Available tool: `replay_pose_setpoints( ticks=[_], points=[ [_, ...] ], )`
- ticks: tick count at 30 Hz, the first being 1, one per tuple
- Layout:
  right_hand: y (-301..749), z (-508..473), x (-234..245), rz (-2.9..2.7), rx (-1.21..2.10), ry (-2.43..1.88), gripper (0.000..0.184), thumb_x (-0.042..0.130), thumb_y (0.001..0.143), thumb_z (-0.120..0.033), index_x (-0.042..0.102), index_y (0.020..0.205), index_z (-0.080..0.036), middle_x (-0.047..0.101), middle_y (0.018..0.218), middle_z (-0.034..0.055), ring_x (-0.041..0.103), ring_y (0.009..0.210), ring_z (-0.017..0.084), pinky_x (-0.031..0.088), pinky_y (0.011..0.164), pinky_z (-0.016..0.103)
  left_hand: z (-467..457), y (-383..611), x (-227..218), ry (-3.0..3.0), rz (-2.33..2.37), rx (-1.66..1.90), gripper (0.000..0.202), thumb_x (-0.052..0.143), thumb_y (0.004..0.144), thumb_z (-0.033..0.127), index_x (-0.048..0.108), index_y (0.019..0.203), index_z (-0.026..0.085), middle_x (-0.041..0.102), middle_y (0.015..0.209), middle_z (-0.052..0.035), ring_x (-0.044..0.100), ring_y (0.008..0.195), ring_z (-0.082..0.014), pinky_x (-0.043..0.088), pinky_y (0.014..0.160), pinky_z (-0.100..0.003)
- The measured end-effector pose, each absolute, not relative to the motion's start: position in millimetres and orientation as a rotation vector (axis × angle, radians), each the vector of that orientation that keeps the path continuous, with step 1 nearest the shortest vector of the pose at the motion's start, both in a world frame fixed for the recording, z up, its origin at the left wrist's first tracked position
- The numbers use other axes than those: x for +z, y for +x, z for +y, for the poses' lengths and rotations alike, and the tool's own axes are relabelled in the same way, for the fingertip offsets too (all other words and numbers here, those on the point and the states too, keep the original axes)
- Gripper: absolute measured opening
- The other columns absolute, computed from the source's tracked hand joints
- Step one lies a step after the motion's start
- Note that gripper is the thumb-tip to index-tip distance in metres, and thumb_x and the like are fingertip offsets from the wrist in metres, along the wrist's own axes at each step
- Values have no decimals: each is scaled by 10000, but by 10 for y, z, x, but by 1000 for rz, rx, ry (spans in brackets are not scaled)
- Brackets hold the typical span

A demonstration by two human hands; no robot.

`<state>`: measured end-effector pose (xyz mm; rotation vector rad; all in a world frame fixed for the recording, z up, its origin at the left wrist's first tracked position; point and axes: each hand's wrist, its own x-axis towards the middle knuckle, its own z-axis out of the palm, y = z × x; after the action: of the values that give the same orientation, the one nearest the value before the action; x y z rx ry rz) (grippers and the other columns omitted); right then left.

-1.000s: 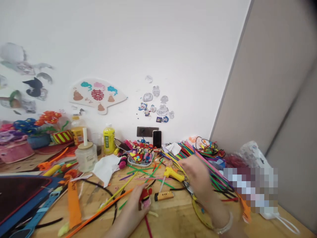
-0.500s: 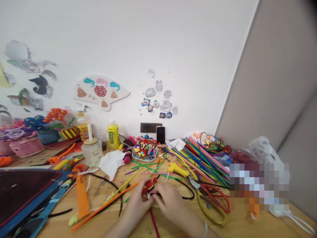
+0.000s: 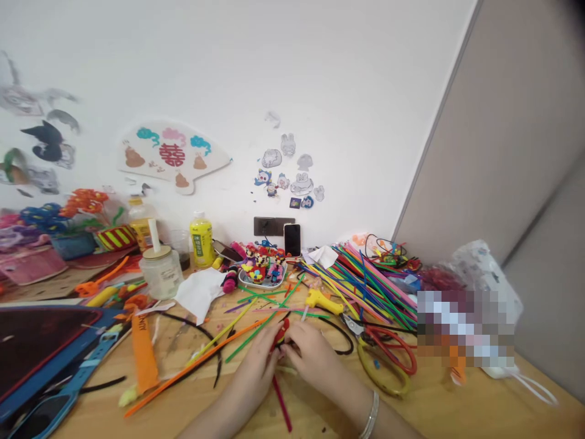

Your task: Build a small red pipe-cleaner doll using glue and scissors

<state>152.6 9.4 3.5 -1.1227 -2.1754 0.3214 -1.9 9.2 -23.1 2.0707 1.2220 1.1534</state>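
Both hands meet over the table around a small red pipe-cleaner figure (image 3: 284,330) with black and yellow parts, mostly covered by fingers. My left hand (image 3: 257,361) is closed on the figure from the left. On its other side, my right hand (image 3: 311,349) has its fingers pinched against it. A dark pink pipe cleaner (image 3: 282,405) sticks out below the hands toward the table's front edge; whether it is joined to the figure is hidden. Just beyond the hands lie a yellow glue gun (image 3: 323,301) and loose green pipe cleaners (image 3: 249,343).
Scissors (image 3: 388,360) with red and yellow handles lie right. Behind are a pile of pipe cleaners (image 3: 370,286), a tray (image 3: 267,285) of small figures, and a phone (image 3: 292,239). Left stand a glass jar (image 3: 159,274), a yellow bottle (image 3: 202,241), and a blue-edged board (image 3: 107,317).
The view has shifted, so the table's things appear slightly higher and farther left. My hands have closed in around the red figure, and less of it shows.
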Motion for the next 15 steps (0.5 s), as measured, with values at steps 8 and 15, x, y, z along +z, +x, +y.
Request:
replay_pose_setpoints(
  ticks=[8, 15],
  points=[
    [1584, 121, 116, -2155, 462, -1073, 148, 579, 750, -39, 543, 745, -182, 567, 786, 7, 529, 771, 152, 418, 677, 235, 114, -34, -222, 1890, 1181, 1142, 439, 552, 701, 169, 530, 1139, 166, 605, 1184, -135, 543, 1107, -262, 395, 975, -457],
    [1760, 186, 249, -2309, 452, -916, 45, 613, 788, -152, 617, 822, -181, 633, 845, 19, 565, 820, 152, 422, 735, 246, 118, -5, -183, 1699, 1036, 1153, 344, 618, 669, 205, 553, 1006, 187, 635, 1045, -90, 589, 1006, -235, 445, 922, -405]
  ],
)
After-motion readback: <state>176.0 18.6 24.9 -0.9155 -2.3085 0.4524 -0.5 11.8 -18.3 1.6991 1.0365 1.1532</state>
